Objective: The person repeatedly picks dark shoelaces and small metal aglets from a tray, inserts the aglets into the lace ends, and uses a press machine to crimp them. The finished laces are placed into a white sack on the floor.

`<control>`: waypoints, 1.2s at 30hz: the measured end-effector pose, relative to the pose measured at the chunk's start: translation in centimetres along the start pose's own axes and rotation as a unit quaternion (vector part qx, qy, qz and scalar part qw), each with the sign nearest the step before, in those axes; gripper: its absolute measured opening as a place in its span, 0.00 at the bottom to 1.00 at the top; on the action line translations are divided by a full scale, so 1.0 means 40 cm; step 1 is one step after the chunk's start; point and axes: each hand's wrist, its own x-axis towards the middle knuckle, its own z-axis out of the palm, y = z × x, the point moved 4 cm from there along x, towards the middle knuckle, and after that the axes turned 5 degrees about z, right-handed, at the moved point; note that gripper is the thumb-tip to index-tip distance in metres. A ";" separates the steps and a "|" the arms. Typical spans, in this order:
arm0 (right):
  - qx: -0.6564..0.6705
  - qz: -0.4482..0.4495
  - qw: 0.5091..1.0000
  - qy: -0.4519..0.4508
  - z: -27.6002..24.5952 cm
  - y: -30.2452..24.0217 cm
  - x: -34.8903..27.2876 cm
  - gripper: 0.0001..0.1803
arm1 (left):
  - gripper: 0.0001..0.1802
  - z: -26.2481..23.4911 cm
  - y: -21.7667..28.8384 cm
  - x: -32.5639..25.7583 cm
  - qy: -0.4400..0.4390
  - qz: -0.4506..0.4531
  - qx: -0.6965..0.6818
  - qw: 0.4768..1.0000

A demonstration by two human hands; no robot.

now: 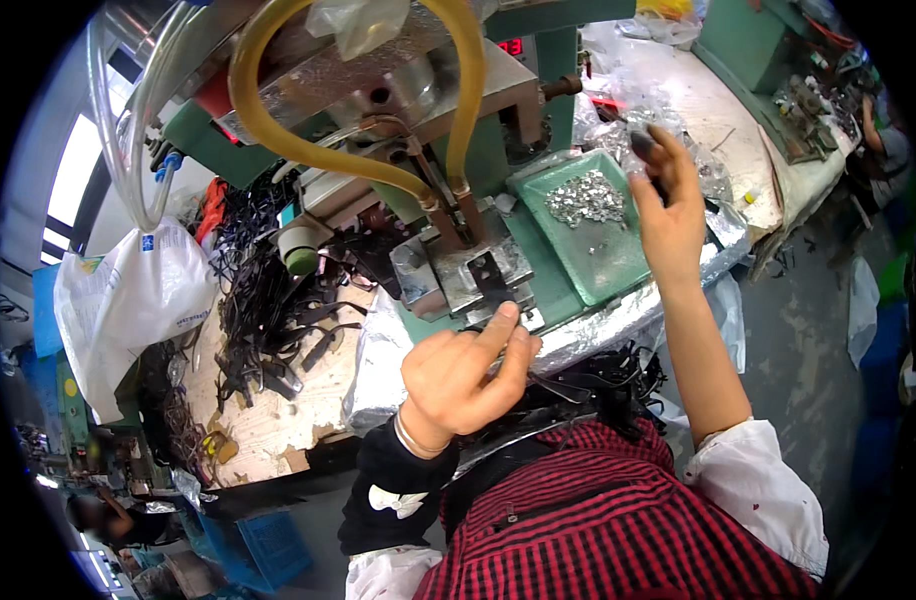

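My left hand (466,378) is at the small metal fixture (420,285) of a green press. Its index fingertip and thumb are at the near end of a flat black strap (490,276), which lies on the fixture under two copper-coloured electrode bars (465,215). The strap's end is hidden by the fingers. To the right, my right hand (670,205) is raised by the edge of a green tray (611,283), fingers bent and apart, with a dark cover on one fingertip. Small shiny metal pieces (586,199) lie heaped in that tray.
A yellowish hose (243,100) loops over the fixture. Black straps (268,270) are piled at the left, beside a white plastic bag (138,290). More black straps (613,385) hang at the table's front edge. A person (886,145) sits at the far right.
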 end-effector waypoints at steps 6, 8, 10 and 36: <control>-0.309 -0.014 0.950 -0.048 -0.113 0.110 -0.027 0.15 | 0.17 -0.003 -0.009 -0.006 0.004 0.004 -0.009 1.000; -0.398 -0.036 0.913 -0.077 -0.112 0.121 -0.045 0.11 | 0.16 -0.004 -0.001 0.006 0.016 -0.001 -0.009 1.000; -0.458 -0.042 0.883 -0.096 -0.093 0.132 -0.055 0.09 | 0.15 -0.007 0.011 0.013 0.029 -0.041 -0.024 0.998; -0.301 -0.073 0.951 -0.001 -0.143 0.038 -0.138 0.07 | 0.07 -0.195 -0.315 -0.576 -0.155 -0.505 0.299 0.795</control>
